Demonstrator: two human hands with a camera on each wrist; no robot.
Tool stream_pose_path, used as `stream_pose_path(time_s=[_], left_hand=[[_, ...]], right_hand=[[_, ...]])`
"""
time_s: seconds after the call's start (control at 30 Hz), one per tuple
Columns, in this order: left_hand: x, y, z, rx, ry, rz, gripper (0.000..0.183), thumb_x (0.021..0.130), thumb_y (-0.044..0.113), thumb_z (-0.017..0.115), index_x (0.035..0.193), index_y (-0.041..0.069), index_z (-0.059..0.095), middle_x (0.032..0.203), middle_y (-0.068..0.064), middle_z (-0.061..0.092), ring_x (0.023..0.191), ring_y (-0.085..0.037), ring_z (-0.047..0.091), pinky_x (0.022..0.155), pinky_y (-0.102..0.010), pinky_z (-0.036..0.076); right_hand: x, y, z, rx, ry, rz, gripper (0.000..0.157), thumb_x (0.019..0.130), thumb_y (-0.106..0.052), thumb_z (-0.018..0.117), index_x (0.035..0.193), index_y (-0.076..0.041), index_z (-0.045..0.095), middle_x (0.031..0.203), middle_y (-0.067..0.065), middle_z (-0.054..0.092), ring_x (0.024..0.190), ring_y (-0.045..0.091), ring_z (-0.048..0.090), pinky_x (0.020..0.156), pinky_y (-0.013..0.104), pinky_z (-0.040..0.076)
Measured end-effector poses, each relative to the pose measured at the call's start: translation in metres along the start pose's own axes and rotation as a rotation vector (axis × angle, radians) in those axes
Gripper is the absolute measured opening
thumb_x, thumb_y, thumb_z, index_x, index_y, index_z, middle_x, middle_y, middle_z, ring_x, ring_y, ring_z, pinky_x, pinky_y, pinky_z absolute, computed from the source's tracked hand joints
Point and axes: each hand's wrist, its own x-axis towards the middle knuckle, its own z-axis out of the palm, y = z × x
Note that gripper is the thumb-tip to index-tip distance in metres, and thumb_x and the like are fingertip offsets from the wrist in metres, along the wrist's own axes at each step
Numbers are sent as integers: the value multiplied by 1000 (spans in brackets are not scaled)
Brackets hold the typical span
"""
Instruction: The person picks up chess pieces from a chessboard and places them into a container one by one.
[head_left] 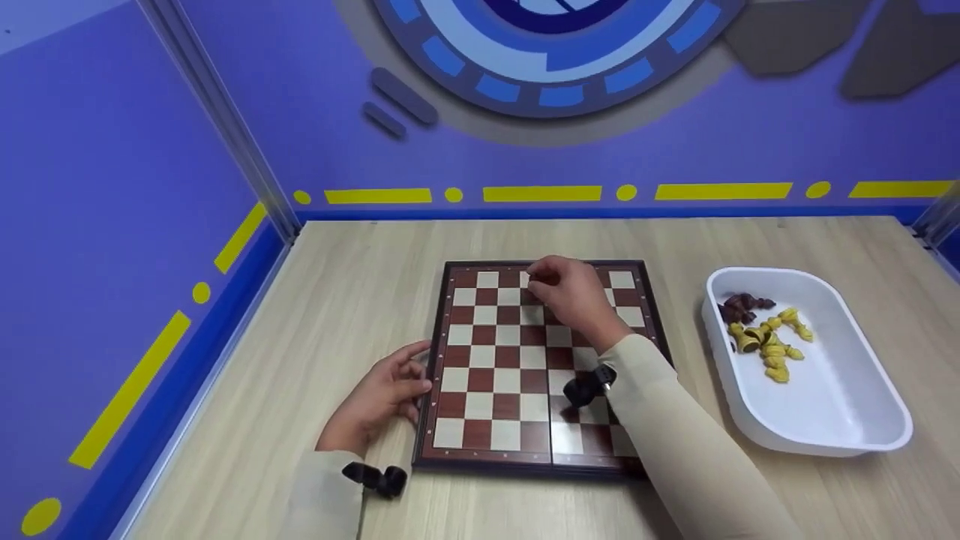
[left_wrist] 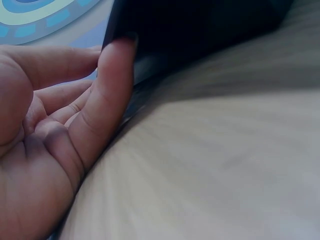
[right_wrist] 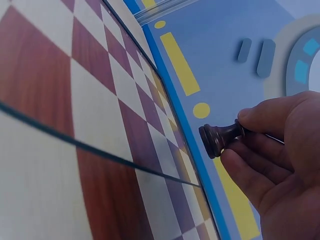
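Observation:
A dark brown chess piece (right_wrist: 216, 140) is pinched by my right hand (head_left: 574, 294) over the far part of the chessboard (head_left: 493, 381). Its round base shows in the right wrist view, facing the board; the fingers cover its head. My left hand (head_left: 388, 390) is at the board's left edge, thumb and index fingertip against the side of the frame. In the left wrist view the thumb (left_wrist: 112, 75) meets the dark side of the board, and the other fingers bend loosely behind it. The board lies flat, red-brown and cream squares split by a seam.
A white plastic tray (head_left: 847, 397) stands to the right of the board, holding several yellow chess pieces (head_left: 776, 345) and a few dark brown chess pieces (head_left: 742, 306). Purple-blue wall panels (head_left: 360, 165) border the wooden table (head_left: 315, 300) at the back and left.

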Motion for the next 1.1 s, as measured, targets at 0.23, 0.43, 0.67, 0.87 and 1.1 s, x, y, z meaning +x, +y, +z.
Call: stream_pose_path(time_s=[0.23,0.43,0.67,0.87,1.1], left_hand=[[1,2,1,24,-3,-5,65,84,5,61,141,18,31,91,-4,48,54,-12,50,43,-31,52],[-2,10,2,19,1,-26,65,85,1,58,142,16,29,92,-4,46,57,-12,49,44,-31,52],[-2,7,-1,5,-23,-13,66,86,-2,56,143,14,27,94,-7,48,59,-15,54,45,-33,53],[-1,3,-1,33,8,-16,64,85,3,59,140,19,32,93,-5,47,58,-12,51,45,-30,52],[-2,6,3,18,18,-41,65,85,1,59,141,16,30,91,-2,45,58,-11,47,45,-29,51]], right_hand=[[-8,6,-8,-8,20,7,20,84,-22,63,104,-19,65,97,-4,65,86,13,59,75,32,51],[-15,13,-16,-17,34,13,18,84,-22,63,102,-18,65,94,-4,64,83,13,58,73,31,50],[-24,18,-24,-13,30,12,20,84,-23,63,103,-17,66,94,-6,64,84,13,58,74,30,50],[-34,21,-34,-2,55,-18,17,83,-20,65,99,-17,66,90,-3,66,82,12,61,72,30,52],[-46,25,-41,55,49,-6,14,83,-18,64,97,-16,65,84,-4,67,77,10,63,70,29,53]])
